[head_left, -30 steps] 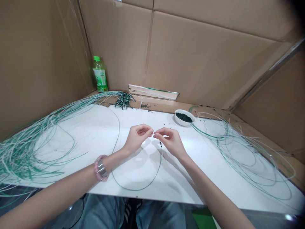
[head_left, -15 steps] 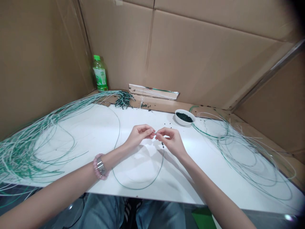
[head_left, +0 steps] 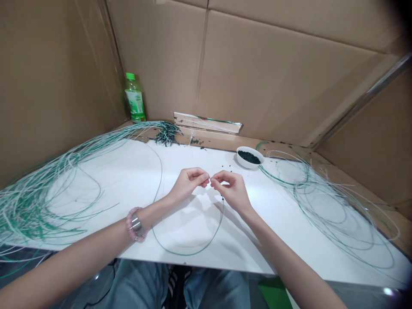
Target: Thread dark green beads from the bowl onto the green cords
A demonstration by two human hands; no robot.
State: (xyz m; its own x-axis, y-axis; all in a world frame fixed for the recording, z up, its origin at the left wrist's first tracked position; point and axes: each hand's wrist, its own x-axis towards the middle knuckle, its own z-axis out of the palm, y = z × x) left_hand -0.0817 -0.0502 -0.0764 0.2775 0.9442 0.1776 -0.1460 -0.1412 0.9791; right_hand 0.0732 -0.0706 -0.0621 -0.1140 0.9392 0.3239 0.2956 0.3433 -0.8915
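Fingers (head_left: pixel 201 177) of the left hand (head_left: pixel 188 183) are pressed together, thumb tip against forefinger, to the left of the white bowl (head_left: pixel 248 165) and nearer to the person; what is between them is too small to tell. The left forearm rises from the lower left corner, its wrist nearly straight, with a pink bracelet (head_left: pixel 131 219) and a metal band (head_left: pixel 137 225). To the right, the thumb and forefinger of the right hand (head_left: pixel 232 186) are clamped on the green strand (head_left: pixel 186 255), also in front of the bowl, slightly to its left. Both pairs of fingertips almost meet. The right forearm slopes up from the lower right. From this hand the strand makes a wide loop, nearer than the bowl, with small dark beads (head_left: pixel 222 198) just below the hand.

Far left of the bowl, and behind it, a green bottle (head_left: pixel 134 96) stands upright. Its label (head_left: pixel 135 102) carries green and dark marks, which I cannot read.
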